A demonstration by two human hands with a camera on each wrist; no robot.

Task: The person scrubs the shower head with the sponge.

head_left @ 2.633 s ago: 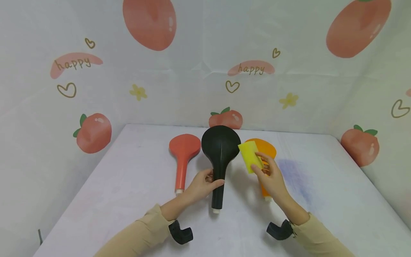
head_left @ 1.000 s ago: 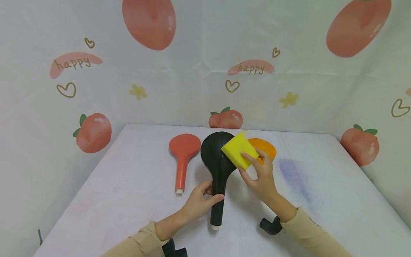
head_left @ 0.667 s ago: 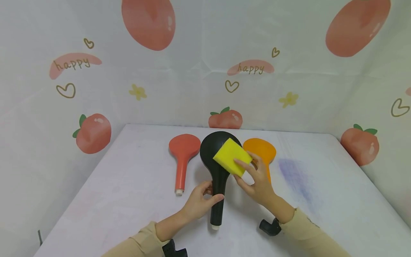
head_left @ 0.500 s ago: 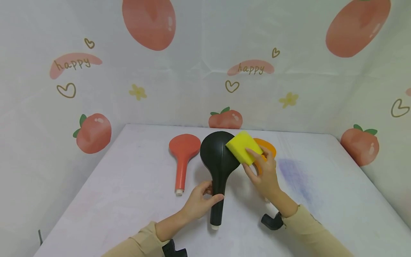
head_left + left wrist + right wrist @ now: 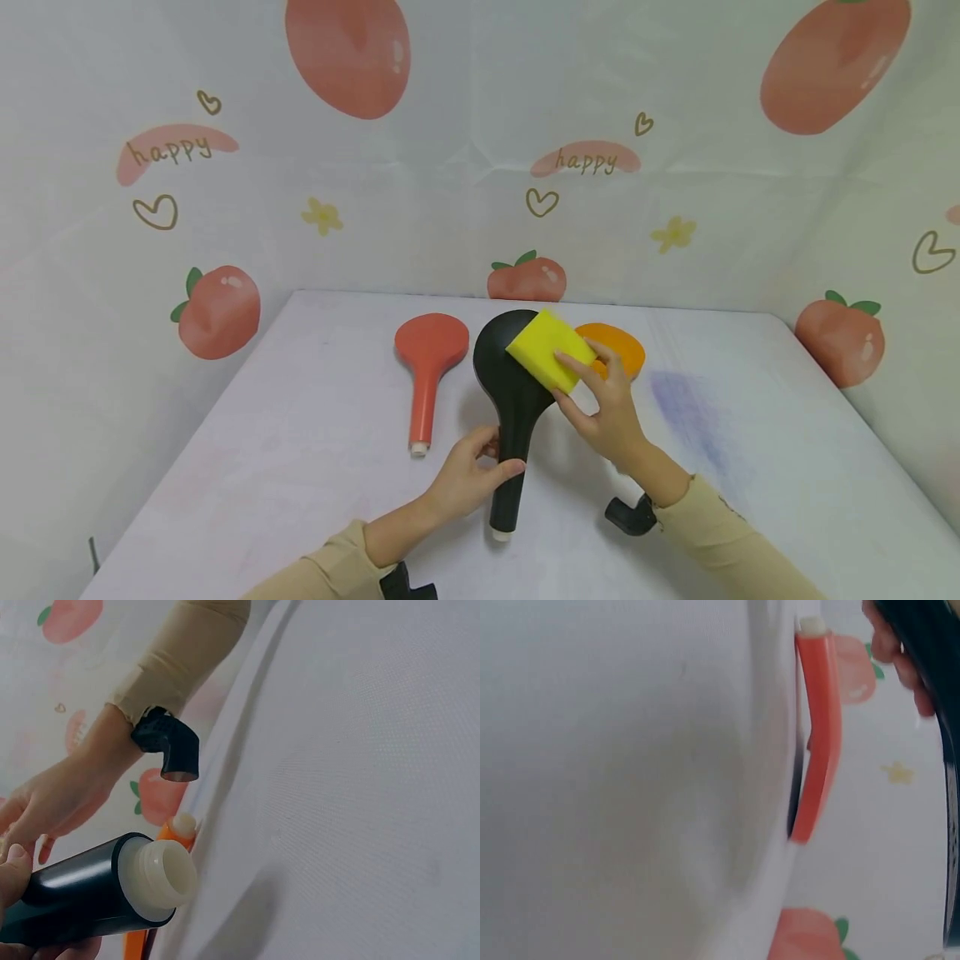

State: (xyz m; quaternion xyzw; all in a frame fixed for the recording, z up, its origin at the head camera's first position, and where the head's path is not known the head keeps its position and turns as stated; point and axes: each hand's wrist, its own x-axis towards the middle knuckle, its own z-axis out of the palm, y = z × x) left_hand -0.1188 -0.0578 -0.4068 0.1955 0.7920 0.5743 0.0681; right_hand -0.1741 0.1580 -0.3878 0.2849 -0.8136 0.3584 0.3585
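My left hand (image 5: 467, 479) grips the handle of a black hand shower head (image 5: 495, 354), holding it raised with its broad head pointing away from me. Its white threaded end (image 5: 169, 874) faces the left wrist camera. A yellow sponge (image 5: 551, 350) is pinched between the thumb and fingers of my right hand (image 5: 607, 417). The sponge lies over the right side of the black head, apparently touching it, and covers part of it. In the right wrist view the sponge is out of sight; the black shower head (image 5: 930, 664) shows at the right edge.
On the white table (image 5: 300, 483), a red shower head (image 5: 427, 367) lies to the left. Behind my right hand lies an orange one (image 5: 622, 346), mostly hidden. A bluish stain (image 5: 690, 417) marks the tabletop at right. Patterned cloth (image 5: 420, 208) hangs behind.
The sponge has moved from beside the black shower head onto it, shifting left and right across it. The left hand has brought the shower head closer to me and tilted it slightly rightward.
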